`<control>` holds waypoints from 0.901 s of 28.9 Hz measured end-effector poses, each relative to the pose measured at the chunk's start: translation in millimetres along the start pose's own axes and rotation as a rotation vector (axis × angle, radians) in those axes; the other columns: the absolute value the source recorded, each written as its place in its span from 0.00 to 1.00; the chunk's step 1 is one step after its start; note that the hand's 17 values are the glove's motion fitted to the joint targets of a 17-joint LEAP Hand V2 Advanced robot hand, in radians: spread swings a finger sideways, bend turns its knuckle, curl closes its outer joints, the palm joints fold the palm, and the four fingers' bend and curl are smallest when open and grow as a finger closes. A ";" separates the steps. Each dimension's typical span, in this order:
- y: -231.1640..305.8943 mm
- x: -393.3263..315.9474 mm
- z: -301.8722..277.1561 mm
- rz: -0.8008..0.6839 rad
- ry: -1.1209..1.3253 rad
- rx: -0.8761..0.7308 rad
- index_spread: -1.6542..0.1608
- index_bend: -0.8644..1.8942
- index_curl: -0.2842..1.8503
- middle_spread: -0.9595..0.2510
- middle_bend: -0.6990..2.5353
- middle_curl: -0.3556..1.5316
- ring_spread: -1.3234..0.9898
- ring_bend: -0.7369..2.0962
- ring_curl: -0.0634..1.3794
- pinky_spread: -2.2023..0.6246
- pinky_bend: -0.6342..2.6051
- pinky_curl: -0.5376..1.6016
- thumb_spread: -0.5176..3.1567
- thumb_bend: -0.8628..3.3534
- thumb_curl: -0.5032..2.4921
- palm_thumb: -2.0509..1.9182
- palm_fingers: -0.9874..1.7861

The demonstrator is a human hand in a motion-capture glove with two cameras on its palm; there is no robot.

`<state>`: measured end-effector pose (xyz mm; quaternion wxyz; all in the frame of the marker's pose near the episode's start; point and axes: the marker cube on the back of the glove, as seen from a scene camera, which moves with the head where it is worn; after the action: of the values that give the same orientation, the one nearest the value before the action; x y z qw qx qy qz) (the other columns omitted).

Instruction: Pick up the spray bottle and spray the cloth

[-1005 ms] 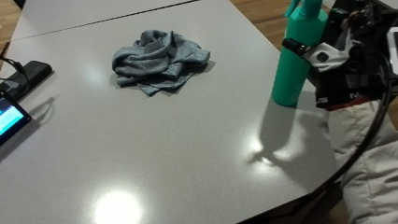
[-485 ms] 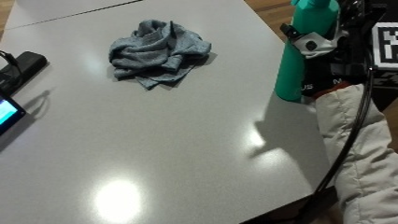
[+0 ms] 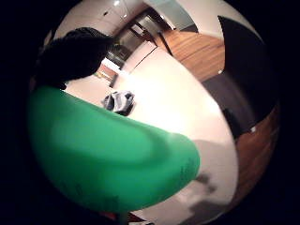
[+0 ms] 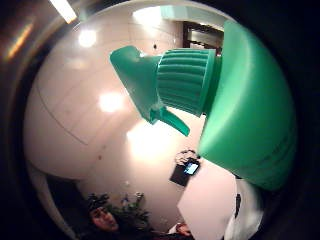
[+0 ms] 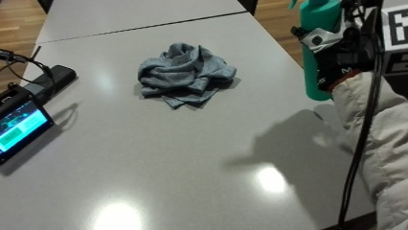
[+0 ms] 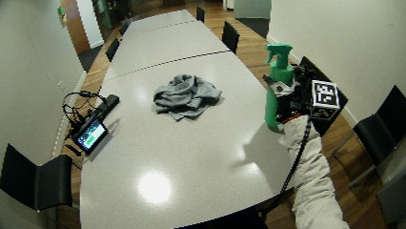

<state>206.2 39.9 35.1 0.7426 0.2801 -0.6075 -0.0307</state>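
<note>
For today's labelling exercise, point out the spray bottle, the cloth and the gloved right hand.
spray bottle (image 6: 277, 71), wide outside view, on its green neck below the trigger head.
cloth (image 5: 185, 74), outside view, on the middle of the crumpled grey heap.
right hand (image 5: 341, 60), outside view, on the black glove around the bottle.

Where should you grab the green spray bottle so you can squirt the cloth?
Best guess: grip the spray bottle high, around the narrow neck just under its ribbed collar, coming from the side away from the nozzle. The trigger hangs below the nozzle, so a finger could reach it there. The gloved right hand grips the wide body lower down, and the bottle stands upright, nozzle roughly toward the cloth.
</note>
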 end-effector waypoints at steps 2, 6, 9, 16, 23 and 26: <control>-7.2 -1.2 -1.7 -0.008 0.126 -0.028 0.75 0.35 0.26 0.67 0.33 0.42 0.51 0.48 0.34 0.71 0.35 0.44 0.28 0.21 0.36 0.81 0.68; -24.2 -8.2 -0.1 -0.044 0.484 -0.118 0.76 0.35 0.26 0.68 0.33 0.43 0.51 0.48 0.34 0.71 0.35 0.44 0.28 0.20 0.37 0.82 0.68; -35.3 -15.4 0.3 -0.086 0.719 -0.147 0.76 0.35 0.26 0.68 0.33 0.43 0.51 0.47 0.35 0.71 0.34 0.44 0.28 0.20 0.37 0.82 0.68; -62.1 -35.6 8.4 -0.206 1.133 -0.155 0.76 0.35 0.26 0.68 0.32 0.44 0.51 0.47 0.35 0.71 0.34 0.44 0.27 0.20 0.37 0.82 0.69; -60.7 -46.1 20.4 -0.273 1.298 -0.154 0.76 0.35 0.26 0.68 0.32 0.44 0.51 0.46 0.36 0.71 0.34 0.44 0.27 0.20 0.38 0.82 0.69; -59.1 -46.0 22.8 -0.271 1.310 -0.161 0.76 0.35 0.26 0.68 0.31 0.45 0.51 0.46 0.36 0.71 0.34 0.44 0.27 0.20 0.38 0.82 0.69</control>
<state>190.7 -0.7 -30.0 0.9659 0.2586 0.0131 0.0075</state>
